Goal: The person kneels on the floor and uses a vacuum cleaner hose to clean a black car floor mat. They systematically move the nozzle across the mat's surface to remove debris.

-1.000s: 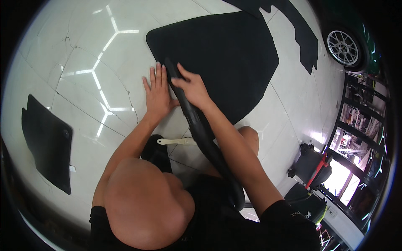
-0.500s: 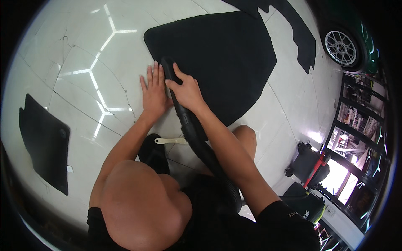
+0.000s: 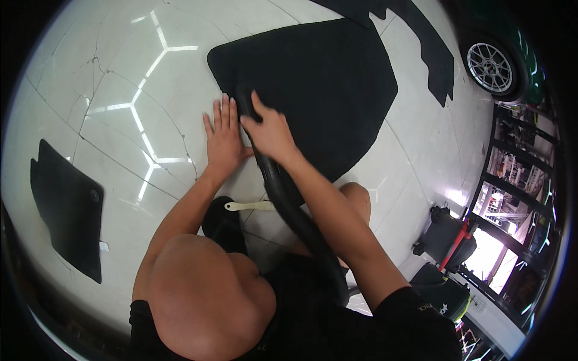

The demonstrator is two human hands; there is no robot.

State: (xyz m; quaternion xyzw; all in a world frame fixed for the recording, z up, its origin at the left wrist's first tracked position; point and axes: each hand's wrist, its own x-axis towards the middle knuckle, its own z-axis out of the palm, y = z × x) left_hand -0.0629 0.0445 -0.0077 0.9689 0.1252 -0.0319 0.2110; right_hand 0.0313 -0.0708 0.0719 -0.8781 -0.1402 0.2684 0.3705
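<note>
A large black car floor mat (image 3: 325, 90) lies on the floor in front of me. My right hand (image 3: 271, 133) is closed around the black vacuum hose wand (image 3: 272, 180), whose head rests on the mat near its left edge. The hose curves back beneath my right forearm. Beside the wand, my left hand (image 3: 225, 141) lies flat with its fingers apart; its fingertips are at the mat's left edge and the palm is over the tiles. A cream-handled brush (image 3: 248, 206) lies by my dark shoe (image 3: 220, 225), its far end hidden behind the hose.
Another dark mat (image 3: 67, 210) lies at the left, and cut black mat pieces (image 3: 430, 51) lie at the far right. Beyond them is a car wheel (image 3: 490, 67). A dark wheeled machine with a red bar (image 3: 442, 237) stands at the right, near a glazed wall.
My right hand and the vacuum head have shifted slightly toward me along the mat's left edge. My left hand has slid back a little, staying flat.
</note>
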